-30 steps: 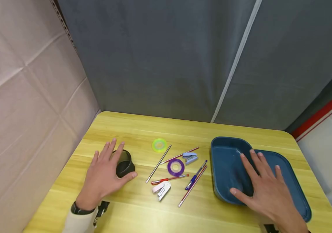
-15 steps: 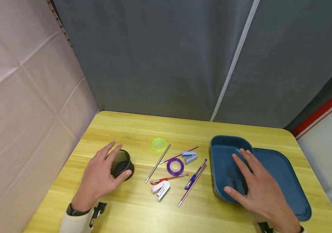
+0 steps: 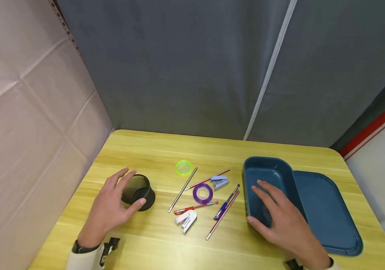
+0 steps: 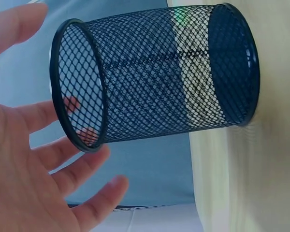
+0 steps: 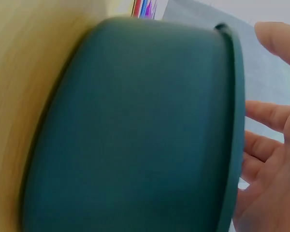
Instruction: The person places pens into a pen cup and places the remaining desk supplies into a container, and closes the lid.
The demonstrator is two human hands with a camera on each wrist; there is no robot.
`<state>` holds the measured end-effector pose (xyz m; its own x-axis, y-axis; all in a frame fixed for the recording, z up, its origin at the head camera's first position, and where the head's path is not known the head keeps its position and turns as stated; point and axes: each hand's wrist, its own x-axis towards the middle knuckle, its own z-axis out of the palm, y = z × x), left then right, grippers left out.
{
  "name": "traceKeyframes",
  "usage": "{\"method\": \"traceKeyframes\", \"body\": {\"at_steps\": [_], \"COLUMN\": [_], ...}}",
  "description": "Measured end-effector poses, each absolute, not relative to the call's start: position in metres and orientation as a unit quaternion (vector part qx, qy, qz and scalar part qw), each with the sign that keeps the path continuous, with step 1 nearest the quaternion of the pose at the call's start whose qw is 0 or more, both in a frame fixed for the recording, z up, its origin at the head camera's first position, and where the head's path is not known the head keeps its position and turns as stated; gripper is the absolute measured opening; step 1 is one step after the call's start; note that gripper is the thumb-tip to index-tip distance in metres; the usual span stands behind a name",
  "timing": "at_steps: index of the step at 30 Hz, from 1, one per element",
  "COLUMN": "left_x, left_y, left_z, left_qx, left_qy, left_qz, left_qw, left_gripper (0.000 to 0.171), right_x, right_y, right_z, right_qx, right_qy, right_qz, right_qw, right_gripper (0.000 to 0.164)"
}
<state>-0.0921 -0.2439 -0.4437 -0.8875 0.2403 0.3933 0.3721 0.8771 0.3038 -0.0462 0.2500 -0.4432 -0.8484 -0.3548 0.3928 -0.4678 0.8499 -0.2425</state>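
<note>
Black mesh pen cup (image 4: pixel 140 77) stood upright on the left part of the wood-grain table (image 3: pixel 179 255). Left hand (image 3: pixel 109 208) was at its mouth, open, thumb and fingers spread around the rim, no grip; couldn't tell whether any fingertip touched. Dark blue rectangular bin (image 3: pixel 268 168) sat on the right part, right hand (image 3: pixel 281 221) open over its near end, fingers loosely spread; contact unclear too. Flat blue tray (image 3: pixel 327 210) lay just right of the bin.

Between cup and bin, loose stationery: silver pencil (image 3: pixel 183 190) lying slanted, yellow-green tape roll (image 3: pixel 177 168) near its far end, purple tape roll (image 3: pixel 196 193) mid-group. Pale blue stapler (image 3: pixel 220 182) lay just beyond that; red pen (image 3: pixel 195 207) and pink-and-white stapler (image 3: pixel 187 220) on the near side. Blue pen (image 3: pixel 226 202) lay alongside a red-striped pencil (image 3: pixel 217 227), closest to the bin. Gray curtain (image 3: pixel 179 75) hung behind the table.
</note>
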Motion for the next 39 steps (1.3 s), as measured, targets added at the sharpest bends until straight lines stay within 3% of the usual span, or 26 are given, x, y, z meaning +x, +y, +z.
{"method": "traceKeyframes", "body": {"at_steps": [16,27,39], "left_x": [-0.091,-0.090,-0.092], "left_y": [-0.250,-0.254,-0.258], "left_z": [-0.449,-0.449,-0.459], "left_qx": [-0.144,-0.128,-0.130], "left_qy": [-0.954,-0.950,-0.941], "left_qz": [-0.229,-0.270,-0.297], "left_qw": [0.131,0.096,0.098], "left_gripper": [0.091,0.095,0.093], "right_x": [-0.049,-0.047,-0.049], "right_y": [0.219,0.199,0.178], "right_z": [-0.445,-0.446,-0.447], "right_qx": [0.285,0.292,0.332], "right_qy": [-0.925,-0.929,-0.920], "right_qz": [0.206,0.220,0.207], "right_qw": [0.148,0.061,-0.023], "right_gripper": [0.073,0.058,0.042]}}
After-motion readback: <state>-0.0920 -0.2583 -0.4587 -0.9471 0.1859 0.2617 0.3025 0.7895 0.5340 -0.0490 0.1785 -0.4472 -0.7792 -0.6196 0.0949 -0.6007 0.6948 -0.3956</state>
